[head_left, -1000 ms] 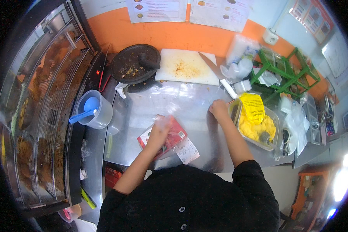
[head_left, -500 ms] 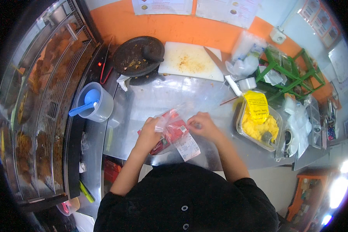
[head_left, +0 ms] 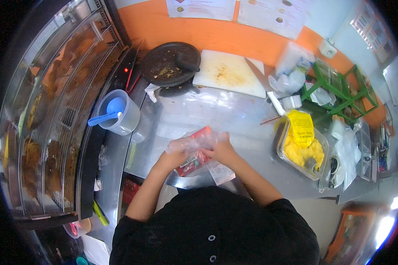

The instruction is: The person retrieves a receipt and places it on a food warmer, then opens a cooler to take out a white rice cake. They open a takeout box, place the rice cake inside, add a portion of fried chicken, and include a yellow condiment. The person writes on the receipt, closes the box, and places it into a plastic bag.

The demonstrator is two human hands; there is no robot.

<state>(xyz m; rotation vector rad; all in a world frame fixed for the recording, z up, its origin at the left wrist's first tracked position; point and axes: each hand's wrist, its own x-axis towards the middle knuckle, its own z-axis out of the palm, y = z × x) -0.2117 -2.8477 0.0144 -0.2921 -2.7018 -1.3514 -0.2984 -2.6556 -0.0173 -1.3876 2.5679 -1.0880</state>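
Note:
A red box [head_left: 191, 164] in a clear plastic bag [head_left: 193, 143] lies at the near edge of the steel counter, tilted. My left hand [head_left: 176, 155] is closed on the bag's left side, its fingers partly behind the crumpled plastic. From the right, my right hand [head_left: 221, 149] grips the bag's gathered upper part, thumb pointing inward over the box. A white printed receipt [head_left: 222, 173] hangs from beneath the bag at the counter's edge, just below my right hand.
A stone mortar [head_left: 170, 66], a white cutting board [head_left: 227, 75] and a knife [head_left: 257, 73] lie at the back. To the left stand a plastic tub with a blue scoop [head_left: 127, 115] and a food display cabinet [head_left: 53, 132]. On the right are a yellow-filled container [head_left: 303, 152] and green rack [head_left: 336, 88].
My right hand has moved inward onto the bag, and the plastic is now bunched between both hands. More of the receipt is covered. The whole view has shifted slightly.

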